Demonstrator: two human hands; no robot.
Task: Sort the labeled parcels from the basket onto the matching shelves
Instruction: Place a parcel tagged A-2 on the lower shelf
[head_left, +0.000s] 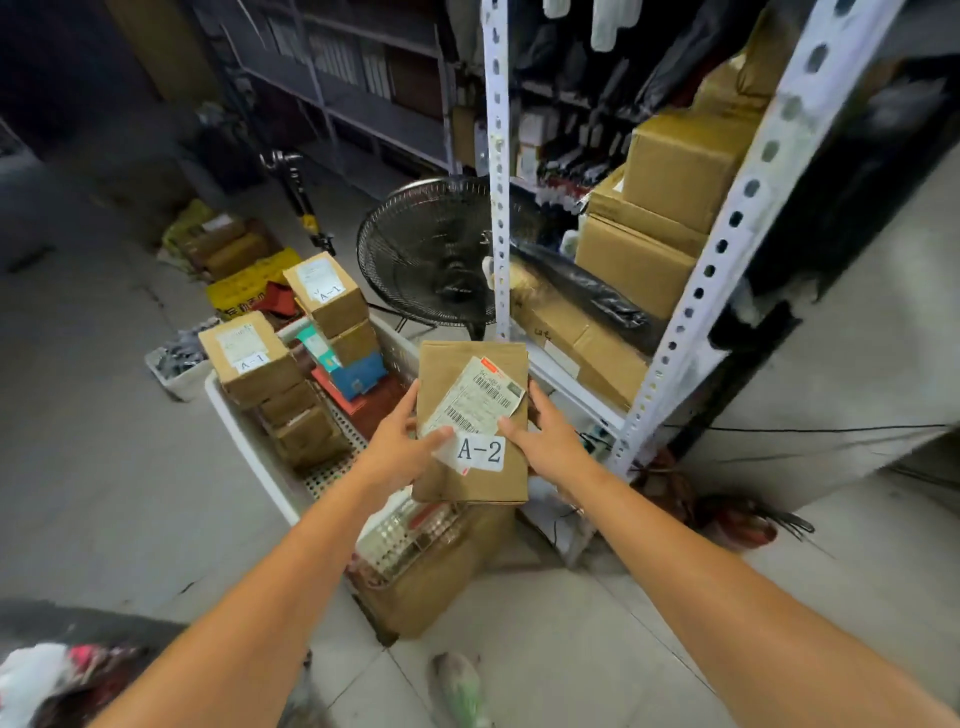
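A flat brown parcel (470, 379) with a shipping label and a white "A-2" tag is held above the near end of the white perforated basket (244, 431). My left hand (402, 441) grips its left edge, thumb on the label. My right hand (545, 436) grips its right edge, thumb beside the tag. In the basket stand two brown boxes tagged "A-1" (249, 358) (327, 291), more brown boxes and a blue packet (358, 376). The white metal shelf unit (737, 218) rises on the right, its shelves loaded with cardboard boxes (680, 161).
A black floor fan (431, 249) stands behind the basket beside the shelf post. A cardboard box (441, 577) lies under the basket's near end. Yellow bags and boxes (234, 249) line the floor at left. Cables (737, 519) trail at the shelf foot.
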